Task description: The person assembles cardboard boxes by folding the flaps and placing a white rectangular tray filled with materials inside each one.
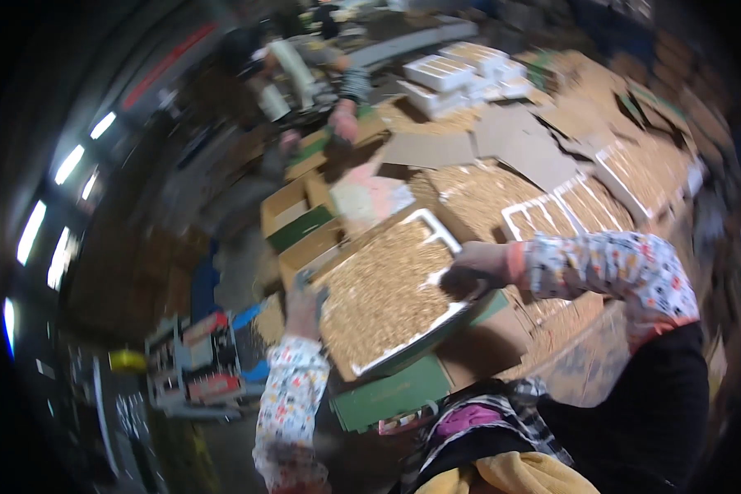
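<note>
Leftmost, the left hand [304, 311] clasps one side of a white tray [412, 341] filled with brown granules, at the mouth of an open green-flapped carton [393, 392]; the right hand [477, 267] grips its opposite side, and farther right lie more filled trays [622, 186].

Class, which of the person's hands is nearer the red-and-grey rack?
Left. The left hand is right of the rack; the right hand is farther right, across the held tray.

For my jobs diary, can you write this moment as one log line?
left hand: left edge of white tray; right hand: tray's right edge; tan fill: inside tray; co-worker's hand: near cardboard
</note>
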`<action>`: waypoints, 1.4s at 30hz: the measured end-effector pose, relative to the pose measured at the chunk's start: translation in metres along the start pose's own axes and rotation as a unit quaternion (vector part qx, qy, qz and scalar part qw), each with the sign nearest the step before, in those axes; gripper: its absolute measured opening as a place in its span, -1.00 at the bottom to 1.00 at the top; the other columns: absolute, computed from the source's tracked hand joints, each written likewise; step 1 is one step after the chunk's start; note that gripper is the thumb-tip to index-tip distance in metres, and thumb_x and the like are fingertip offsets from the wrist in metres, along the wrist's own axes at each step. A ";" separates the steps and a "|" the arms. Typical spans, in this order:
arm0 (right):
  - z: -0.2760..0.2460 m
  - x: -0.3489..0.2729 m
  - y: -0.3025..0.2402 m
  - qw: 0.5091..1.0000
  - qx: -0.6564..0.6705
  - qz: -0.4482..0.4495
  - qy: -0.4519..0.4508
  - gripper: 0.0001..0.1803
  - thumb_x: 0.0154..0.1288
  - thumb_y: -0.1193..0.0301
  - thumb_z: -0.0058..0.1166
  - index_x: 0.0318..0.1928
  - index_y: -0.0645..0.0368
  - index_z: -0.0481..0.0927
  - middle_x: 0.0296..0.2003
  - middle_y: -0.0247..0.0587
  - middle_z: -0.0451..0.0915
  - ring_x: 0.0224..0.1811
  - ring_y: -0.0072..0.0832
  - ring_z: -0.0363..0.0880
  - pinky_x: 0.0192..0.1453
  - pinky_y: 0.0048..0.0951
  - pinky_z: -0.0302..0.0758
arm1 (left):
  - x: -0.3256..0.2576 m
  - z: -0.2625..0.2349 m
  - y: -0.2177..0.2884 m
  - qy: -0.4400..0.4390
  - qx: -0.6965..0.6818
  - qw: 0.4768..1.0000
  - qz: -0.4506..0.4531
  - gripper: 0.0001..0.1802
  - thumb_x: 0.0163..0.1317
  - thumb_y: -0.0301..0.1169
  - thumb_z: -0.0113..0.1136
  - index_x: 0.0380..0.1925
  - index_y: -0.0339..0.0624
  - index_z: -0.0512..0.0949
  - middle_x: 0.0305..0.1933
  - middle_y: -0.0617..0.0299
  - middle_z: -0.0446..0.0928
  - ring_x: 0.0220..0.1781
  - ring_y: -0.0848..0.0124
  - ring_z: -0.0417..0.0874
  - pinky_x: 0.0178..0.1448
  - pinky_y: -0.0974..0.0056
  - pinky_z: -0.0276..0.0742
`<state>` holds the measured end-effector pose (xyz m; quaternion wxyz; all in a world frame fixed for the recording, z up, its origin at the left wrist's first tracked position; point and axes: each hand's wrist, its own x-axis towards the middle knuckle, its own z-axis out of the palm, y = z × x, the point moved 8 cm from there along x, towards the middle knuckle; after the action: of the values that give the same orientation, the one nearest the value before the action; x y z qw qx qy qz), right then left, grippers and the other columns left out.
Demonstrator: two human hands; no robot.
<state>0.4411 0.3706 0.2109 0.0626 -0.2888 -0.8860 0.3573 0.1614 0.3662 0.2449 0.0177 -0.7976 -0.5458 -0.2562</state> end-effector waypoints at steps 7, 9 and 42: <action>-0.175 -0.074 0.030 0.878 0.054 -0.172 0.444 -0.27 0.12 0.25 0.12 0.25 0.29 0.20 0.25 0.22 0.19 0.30 -0.02 0.19 0.39 -0.24 0.13 | 0.043 0.015 0.002 -0.027 -0.246 0.921 -0.300 -0.53 -0.11 -0.65 0.15 -0.08 -0.28 0.43 -0.23 0.15 0.51 -0.18 0.37 0.54 -0.06 0.34 0.45; -0.189 -0.061 0.169 0.889 -0.002 0.003 0.459 -0.26 0.12 0.18 0.09 0.25 0.28 0.23 0.26 0.18 0.20 0.31 -0.01 0.17 0.39 -0.21 0.12 | 0.037 0.011 0.005 -0.005 -0.106 0.958 -0.265 -0.53 -0.11 -0.66 0.15 -0.08 -0.27 0.42 -0.23 0.15 0.52 -0.20 0.36 0.54 -0.09 0.32 0.47; 0.077 0.053 -0.140 0.985 -0.165 -0.033 0.042 -0.39 0.16 0.13 0.17 0.15 0.18 0.42 -0.19 -0.03 0.61 -0.11 -0.35 0.59 0.00 -0.33 0.49 | -0.139 0.032 0.100 -0.403 0.202 0.884 0.122 -0.60 0.04 -0.15 0.15 -0.19 -0.17 0.53 -0.34 0.24 0.62 -0.23 0.32 0.65 -0.26 0.07 0.55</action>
<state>0.3077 0.2736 0.2430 0.0628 -0.2802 -0.9385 0.1919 0.2242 0.2162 0.1827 -0.0116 -0.8714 -0.4444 0.2075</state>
